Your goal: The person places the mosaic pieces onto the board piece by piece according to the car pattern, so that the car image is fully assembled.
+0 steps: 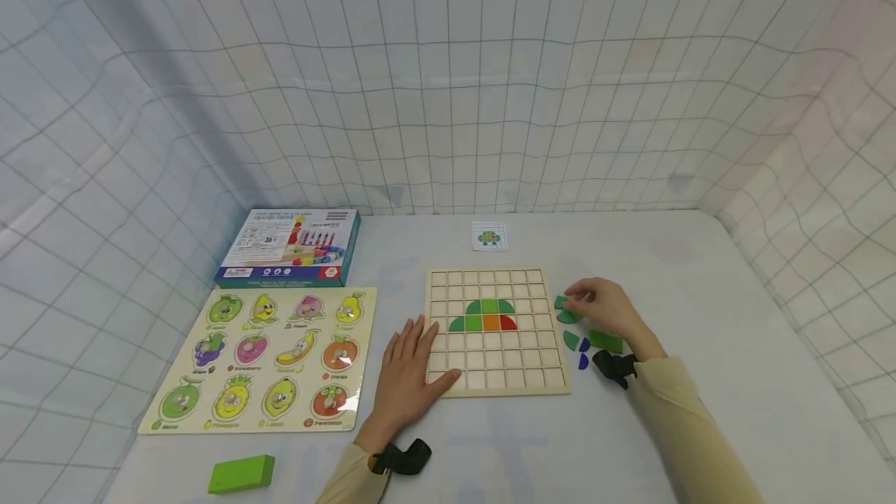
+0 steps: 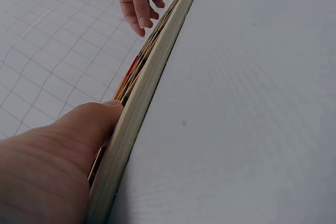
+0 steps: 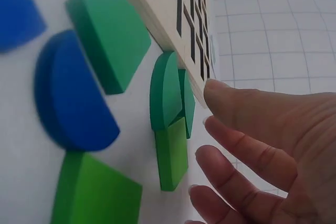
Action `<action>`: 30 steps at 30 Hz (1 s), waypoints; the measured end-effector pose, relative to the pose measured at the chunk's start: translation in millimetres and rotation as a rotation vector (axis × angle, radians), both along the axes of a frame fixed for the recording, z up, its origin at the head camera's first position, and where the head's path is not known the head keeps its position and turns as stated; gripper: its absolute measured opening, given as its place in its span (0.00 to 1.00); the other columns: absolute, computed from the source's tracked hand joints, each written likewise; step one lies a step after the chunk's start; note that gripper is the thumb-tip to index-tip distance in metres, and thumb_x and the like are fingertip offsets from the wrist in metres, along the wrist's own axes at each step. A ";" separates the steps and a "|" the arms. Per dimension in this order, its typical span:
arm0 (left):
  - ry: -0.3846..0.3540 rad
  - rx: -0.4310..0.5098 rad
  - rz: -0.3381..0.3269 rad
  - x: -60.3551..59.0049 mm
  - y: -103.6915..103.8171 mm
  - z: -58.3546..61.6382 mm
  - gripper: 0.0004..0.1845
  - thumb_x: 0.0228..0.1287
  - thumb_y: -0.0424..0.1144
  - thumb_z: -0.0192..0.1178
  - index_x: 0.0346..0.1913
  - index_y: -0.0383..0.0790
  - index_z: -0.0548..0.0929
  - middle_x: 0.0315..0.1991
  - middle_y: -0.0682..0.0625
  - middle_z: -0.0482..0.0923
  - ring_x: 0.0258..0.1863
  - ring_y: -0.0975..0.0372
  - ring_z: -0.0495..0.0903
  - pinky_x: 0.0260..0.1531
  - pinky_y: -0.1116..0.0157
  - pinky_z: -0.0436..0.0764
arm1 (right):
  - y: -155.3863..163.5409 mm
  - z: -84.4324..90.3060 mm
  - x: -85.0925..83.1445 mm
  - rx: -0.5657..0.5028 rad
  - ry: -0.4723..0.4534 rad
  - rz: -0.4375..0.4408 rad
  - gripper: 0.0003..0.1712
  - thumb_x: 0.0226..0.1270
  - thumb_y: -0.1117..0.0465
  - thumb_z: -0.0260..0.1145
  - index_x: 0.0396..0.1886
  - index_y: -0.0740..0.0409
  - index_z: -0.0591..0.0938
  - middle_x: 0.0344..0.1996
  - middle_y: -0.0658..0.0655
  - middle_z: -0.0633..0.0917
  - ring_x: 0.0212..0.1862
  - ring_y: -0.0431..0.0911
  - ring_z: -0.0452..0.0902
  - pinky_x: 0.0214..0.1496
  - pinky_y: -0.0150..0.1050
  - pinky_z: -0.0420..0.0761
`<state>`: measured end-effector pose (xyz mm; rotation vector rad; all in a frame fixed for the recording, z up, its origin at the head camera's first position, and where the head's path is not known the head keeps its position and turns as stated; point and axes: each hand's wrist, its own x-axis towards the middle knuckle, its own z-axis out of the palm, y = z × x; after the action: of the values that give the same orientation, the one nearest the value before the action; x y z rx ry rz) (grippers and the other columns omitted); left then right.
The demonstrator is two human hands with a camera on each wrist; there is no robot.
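My left hand [image 1: 408, 374] lies with its fingers straight over the left edge of a gridded wooden board [image 1: 518, 382]. In the left wrist view its thumb [image 2: 97, 119] rests at the board's near rim. Green, light green, orange and red pieces [image 1: 491, 323] fill part of the grid. My right hand [image 1: 607, 306] hovers just right of the board, its thumb and fingertips apart and nothing between them in the right wrist view. Close to it lie green curved pieces [image 3: 167, 90], a light green block [image 3: 172, 156] and blue half-discs [image 3: 76, 95].
A picture card [image 1: 489, 236] lies beyond the board. To the left are a fruit puzzle board [image 1: 276, 372], a printed box [image 1: 287, 247] behind it and a green block [image 1: 241, 474] in front. Grid-patterned fabric walls [image 1: 476, 99] surround the table's back and sides.
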<state>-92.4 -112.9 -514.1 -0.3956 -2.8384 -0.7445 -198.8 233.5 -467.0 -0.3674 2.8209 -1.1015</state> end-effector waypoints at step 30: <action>0.000 -0.018 0.003 -0.3 -0.8 1.4 0.44 0.58 0.62 0.59 0.71 0.39 0.63 0.72 0.40 0.53 0.72 0.50 0.46 0.68 0.51 0.43 | -7.6 2.6 -20.7 0.053 -0.175 -0.103 0.17 0.56 0.55 0.73 0.40 0.62 0.83 0.31 0.55 0.79 0.34 0.49 0.72 0.34 0.40 0.71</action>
<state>-92.7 -113.7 -512.6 -0.3933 -2.8471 -0.7194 -219.6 225.9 -464.4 -0.1164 2.7334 -1.0196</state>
